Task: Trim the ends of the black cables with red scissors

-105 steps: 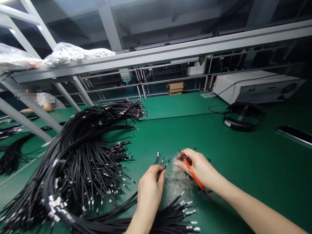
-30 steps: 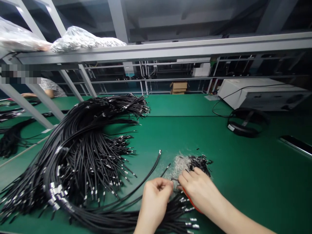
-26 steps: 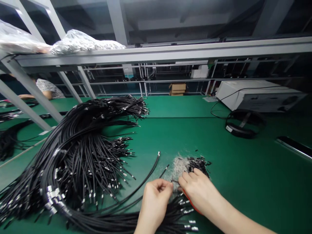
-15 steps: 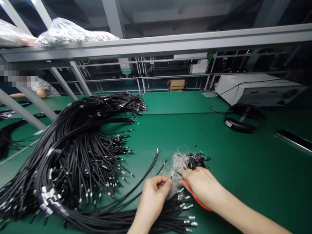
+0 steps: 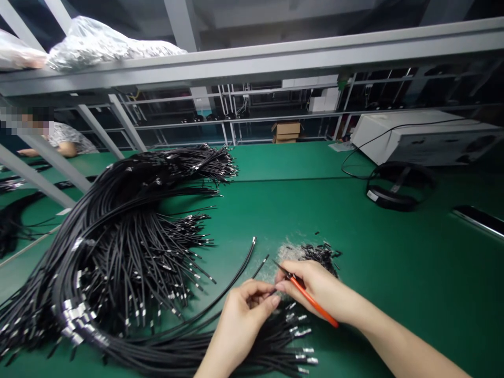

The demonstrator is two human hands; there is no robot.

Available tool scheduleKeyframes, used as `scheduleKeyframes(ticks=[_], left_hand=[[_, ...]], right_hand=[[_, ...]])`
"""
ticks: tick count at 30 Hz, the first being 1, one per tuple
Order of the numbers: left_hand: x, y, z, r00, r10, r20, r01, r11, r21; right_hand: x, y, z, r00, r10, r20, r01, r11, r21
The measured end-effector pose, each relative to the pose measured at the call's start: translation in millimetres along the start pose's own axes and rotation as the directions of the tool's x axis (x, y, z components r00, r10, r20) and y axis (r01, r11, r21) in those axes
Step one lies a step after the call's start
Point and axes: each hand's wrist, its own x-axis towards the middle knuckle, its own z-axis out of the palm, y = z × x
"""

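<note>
Green surface (image 5: 283, 210) fills the middle of the head view; taking twelve o'clock as straight ahead, both hands are toward its six o'clock side. The left hand (image 5: 244, 312) has thumb and forefinger pinched on a thin dark cable end (image 5: 273, 292), and the right fingertips meet the left ones there. The right hand (image 5: 316, 278) grips an orange-handled tool (image 5: 311, 298), its dark pointed tip aimed at ten o'clock; whether its blades are parted cannot be told. From the left hand, slim black cables (image 5: 248, 261) with a silvery tip curve up at twelve o'clock, and a lone cable (image 5: 260, 266) rises at one. A large cable heap (image 5: 134, 247) spreads at ten, while a cable bundle (image 5: 189, 349) passes beneath the left wrist, its bright ends fanned at four. From the right hand, black clippings (image 5: 321, 254) lie at one o'clock, just beside wispy translucent scraps (image 5: 289, 252) at eleven. Farther out, a black hoop (image 5: 394, 200) rests at two, with a white box (image 5: 429, 144) beyond it. At ten o'clock, another person's patterned sleeve (image 5: 73, 136) shows behind the grey frame (image 5: 255, 60).
</note>
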Motion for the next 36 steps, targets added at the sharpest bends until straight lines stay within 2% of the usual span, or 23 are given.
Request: scheduleKeyframes(ticks=[2,3,5,7,9,13,16,18,22,24,26,29,32,36], left_hand=[[-3.2,1.1,1.6,0.994,0.036,-0.106,-0.029,0.997,0.065],[-5.2,1.6,2.8,0.980,0.108,-0.166,-0.084,0.986,0.146],[-9.1,2.7,5.3,0.918,0.316,-0.239,-0.221,0.909,0.353],[-12.3,3.9,7.4,0.846,0.477,-0.240,-0.305,0.801,0.515],[-14.0,4.8,8.8,0.813,0.531,-0.237,-0.314,0.744,0.590],[-15.0,4.4,11.2,0.794,0.549,-0.259,-0.300,0.726,0.619],[-16.4,1.3,14.8,0.777,0.566,-0.275,-0.310,0.724,0.616],[-17.9,-0.9,17.6,0.781,0.552,-0.292,-0.303,0.744,0.596],[-19.3,-0.6,19.8,0.833,0.459,-0.309,-0.269,0.824,0.499],[-18.9,2.1,19.0,0.867,0.403,-0.292,-0.247,0.858,0.450],[-18.4,4.6,17.9,0.879,0.376,-0.293,-0.228,0.871,0.434],[-17.8,4.9,17.2,0.853,0.415,-0.315,-0.233,0.844,0.483],[-16.9,1.3,17.5,0.833,0.465,-0.300,-0.251,0.801,0.544],[-15.4,-2.3,18.1,0.815,0.490,-0.310,-0.241,0.773,0.587]], right_hand=[[0.2,1.3,1.7,1.000,0.017,-0.023,-0.016,0.999,0.039],[0.2,2.3,3.7,0.999,0.030,-0.039,-0.027,0.997,0.070],[0.1,4.2,9.3,0.995,0.057,-0.085,-0.045,0.990,0.136],[0.1,5.4,15.0,0.989,0.079,-0.126,-0.051,0.977,0.205],[-0.1,5.4,18.3,0.984,0.098,-0.149,-0.050,0.954,0.295],[-1.9,2.8,17.0,0.988,0.102,-0.119,-0.033,0.879,0.475],[-3.6,1.9,16.8,0.991,0.109,-0.074,-0.054,0.848,0.528],[-4.1,2.4,19.3,0.989,0.127,-0.073,-0.066,0.833,0.549],[-3.9,2.5,28.8,0.982,0.157,-0.107,-0.063,0.798,0.599],[-4.1,1.5,33.9,0.975,0.161,-0.151,-0.041,0.807,0.590],[-4.7,0.2,38.4,0.964,0.166,-0.206,-0.026,0.833,0.552],[-5.7,-0.4,42.3,0.938,0.207,-0.277,-0.050,0.873,0.485],[-5.6,1.2,42.5,0.929,0.222,-0.297,-0.067,0.888,0.456],[-3.9,3.2,40.1,0.923,0.267,-0.277,-0.086,0.845,0.527]])
